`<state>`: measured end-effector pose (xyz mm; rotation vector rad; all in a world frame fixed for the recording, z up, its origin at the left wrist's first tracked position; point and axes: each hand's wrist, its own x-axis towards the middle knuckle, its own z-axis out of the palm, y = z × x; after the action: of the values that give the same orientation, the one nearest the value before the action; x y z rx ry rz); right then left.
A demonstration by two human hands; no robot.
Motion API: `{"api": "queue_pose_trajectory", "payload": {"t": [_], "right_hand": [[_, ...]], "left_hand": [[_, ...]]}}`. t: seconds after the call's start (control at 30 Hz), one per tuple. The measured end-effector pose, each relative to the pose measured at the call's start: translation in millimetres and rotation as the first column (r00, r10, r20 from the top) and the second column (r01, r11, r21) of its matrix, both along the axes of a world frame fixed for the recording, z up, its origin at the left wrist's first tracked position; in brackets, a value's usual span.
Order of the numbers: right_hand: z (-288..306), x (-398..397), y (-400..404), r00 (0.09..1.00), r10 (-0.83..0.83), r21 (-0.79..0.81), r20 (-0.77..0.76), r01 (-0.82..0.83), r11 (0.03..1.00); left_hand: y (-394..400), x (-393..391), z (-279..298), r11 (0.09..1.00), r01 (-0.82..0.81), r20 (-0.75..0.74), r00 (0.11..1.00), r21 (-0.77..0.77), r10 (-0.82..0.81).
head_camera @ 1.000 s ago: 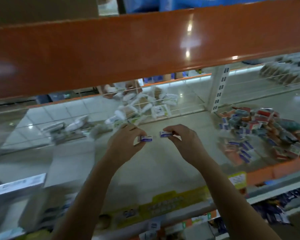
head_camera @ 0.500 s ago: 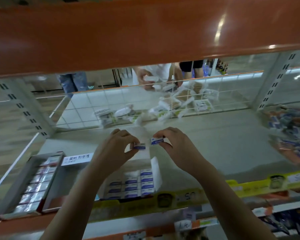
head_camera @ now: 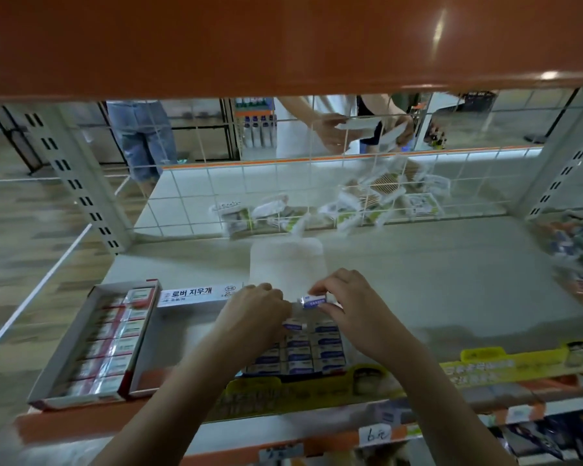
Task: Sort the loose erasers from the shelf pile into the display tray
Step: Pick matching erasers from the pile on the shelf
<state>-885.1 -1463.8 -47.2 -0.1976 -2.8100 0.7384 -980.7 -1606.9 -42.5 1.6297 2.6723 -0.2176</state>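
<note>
A white display tray point(head_camera: 182, 331) with Korean lettering on its lid sits at the shelf front, with rows of blue-and-white erasers point(head_camera: 313, 353) in its right part. My left hand point(head_camera: 253, 314) holds a blue-and-white eraser point(head_camera: 295, 325) low over those rows. My right hand point(head_camera: 350, 304) pinches a second eraser point(head_camera: 313, 301) just above the tray. The loose eraser pile point(head_camera: 576, 250) lies blurred at the far right of the shelf.
A red-edged tray point(head_camera: 68, 358) of red-and-white erasers stands left of the white one. White packets point(head_camera: 350, 210) lie behind the wire grid at the back. An orange shelf beam point(head_camera: 283, 42) hangs overhead. People stand beyond the grid. Yellow price labels point(head_camera: 485, 364) line the front edge.
My view has swung left from the pile to the trays. Both hands have come down over the white tray, each with its eraser; the left one is now lowest.
</note>
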Motion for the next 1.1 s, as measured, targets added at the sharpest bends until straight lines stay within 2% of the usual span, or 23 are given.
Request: {"api": "queue_pose_trajectory", "payload": {"t": [0.2,0.43,0.6,0.8,0.97,1.1], "right_hand": [[-4.6,3.7,-2.6,1.0,-0.022,0.024,0.007,0.022,0.999],[-6.7,10.0,1.4,0.999,-0.042,0.015,-0.007,0.042,0.999],[-6.7,10.8,3.3,0.998,-0.054,-0.01,-0.017,0.054,0.998],[-2.7,4.5,-9.1,0.999,-0.037,-0.063,-0.023,0.035,0.997],[-4.3,-4.2,-29.2,0.999,0.029,-0.084,0.03,-0.027,0.996],[-12.8,-10.2,-41.2,0.995,0.077,0.005,0.066,-0.078,0.997]], "left_hand": [[6.9,5.0,-1.9,0.999,0.004,-0.029,1.0,-0.052,-0.005],[4.4,5.0,-5.8,1.0,-0.02,0.13,0.991,-0.004,0.021],[4.8,5.8,-5.4,0.999,-0.041,0.184,0.982,0.019,0.037],[-16.9,-3.1,9.4,0.977,-0.149,0.197,0.973,0.156,0.117],[-42.3,-8.4,13.9,0.909,-0.301,0.207,0.946,0.287,0.248],[-51.8,-4.4,10.5,0.849,-0.392,0.233,0.916,0.354,0.326]]}}
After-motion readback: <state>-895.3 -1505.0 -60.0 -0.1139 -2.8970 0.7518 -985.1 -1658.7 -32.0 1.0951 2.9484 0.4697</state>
